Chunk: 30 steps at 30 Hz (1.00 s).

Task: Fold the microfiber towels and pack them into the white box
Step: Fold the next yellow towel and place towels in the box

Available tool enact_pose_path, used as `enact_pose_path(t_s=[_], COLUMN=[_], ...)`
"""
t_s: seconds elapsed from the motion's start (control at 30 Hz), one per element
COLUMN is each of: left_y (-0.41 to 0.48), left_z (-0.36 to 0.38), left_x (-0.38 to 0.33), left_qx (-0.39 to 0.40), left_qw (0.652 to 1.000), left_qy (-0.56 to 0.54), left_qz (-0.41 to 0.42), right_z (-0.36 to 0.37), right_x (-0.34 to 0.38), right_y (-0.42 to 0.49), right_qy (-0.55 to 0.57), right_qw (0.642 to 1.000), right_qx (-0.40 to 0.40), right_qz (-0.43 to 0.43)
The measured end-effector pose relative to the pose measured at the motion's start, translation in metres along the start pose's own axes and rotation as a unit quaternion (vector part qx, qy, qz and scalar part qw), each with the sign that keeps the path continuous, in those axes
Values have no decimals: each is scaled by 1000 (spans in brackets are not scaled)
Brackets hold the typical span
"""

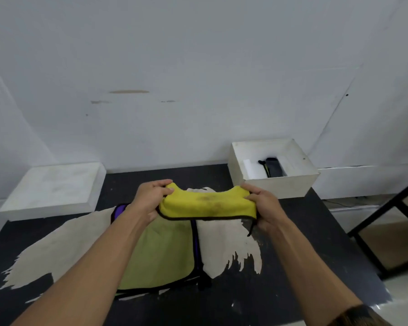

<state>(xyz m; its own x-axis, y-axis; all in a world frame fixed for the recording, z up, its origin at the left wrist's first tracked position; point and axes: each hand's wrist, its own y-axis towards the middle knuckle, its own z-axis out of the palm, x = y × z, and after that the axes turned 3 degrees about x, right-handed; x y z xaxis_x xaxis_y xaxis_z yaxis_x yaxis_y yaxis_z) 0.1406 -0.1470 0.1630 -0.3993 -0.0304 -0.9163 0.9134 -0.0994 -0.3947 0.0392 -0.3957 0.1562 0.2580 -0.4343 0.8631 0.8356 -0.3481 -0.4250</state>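
Note:
A folded yellow microfiber towel (206, 204) with a dark trim hangs in the air above the table, stretched between both hands. My left hand (149, 198) grips its left end and my right hand (264, 205) grips its right end. Beneath it, an olive-green towel (160, 252) lies flat on the table, with a purple towel (118, 211) showing under its edges. The white box (287, 184) stands open at the back right, just beyond my right hand. A dark folded towel (272, 167) lies inside it.
The black table (280, 290) has large worn beige patches (64, 248). A flat white lid or slab (54, 187) rests at the back left. A white wall rises behind. A black metal frame (386, 222) stands off the table's right side.

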Motion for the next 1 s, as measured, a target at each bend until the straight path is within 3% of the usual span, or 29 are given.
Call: enact_pose_path(t_s=[0.23, 0.33, 0.43, 0.6, 0.67, 0.8, 1.0], left_y=[-6, -12, -18, -38, -46, -59, -85], left_z=[75, 92, 98, 104, 101, 109, 129], left_x=[-39, -5, 61, 174, 198, 221, 238], left_qx=[51, 67, 59, 49, 20, -48, -102], left_qw=[999, 997, 996, 981, 972, 940, 891], left_qy=[-6, 6, 62, 162, 181, 313, 419], left_qz=[15, 24, -4, -98, -150, -129, -146], right_z=[-55, -99, -145, -198, -205, -224, -246], right_x=[77, 65, 15, -85, -105, -116, -125], right_y=[-7, -11, -5, 12, 16, 22, 22], right_qy=[-13, -59, -138, -355, -418, -517, -524], right_qw=[995, 994, 990, 930, 902, 849, 846], right_qx=[-25, -10, -17, -38, -34, -16, -16], right_qz=[-94, -88, -27, 94, 105, 113, 94])
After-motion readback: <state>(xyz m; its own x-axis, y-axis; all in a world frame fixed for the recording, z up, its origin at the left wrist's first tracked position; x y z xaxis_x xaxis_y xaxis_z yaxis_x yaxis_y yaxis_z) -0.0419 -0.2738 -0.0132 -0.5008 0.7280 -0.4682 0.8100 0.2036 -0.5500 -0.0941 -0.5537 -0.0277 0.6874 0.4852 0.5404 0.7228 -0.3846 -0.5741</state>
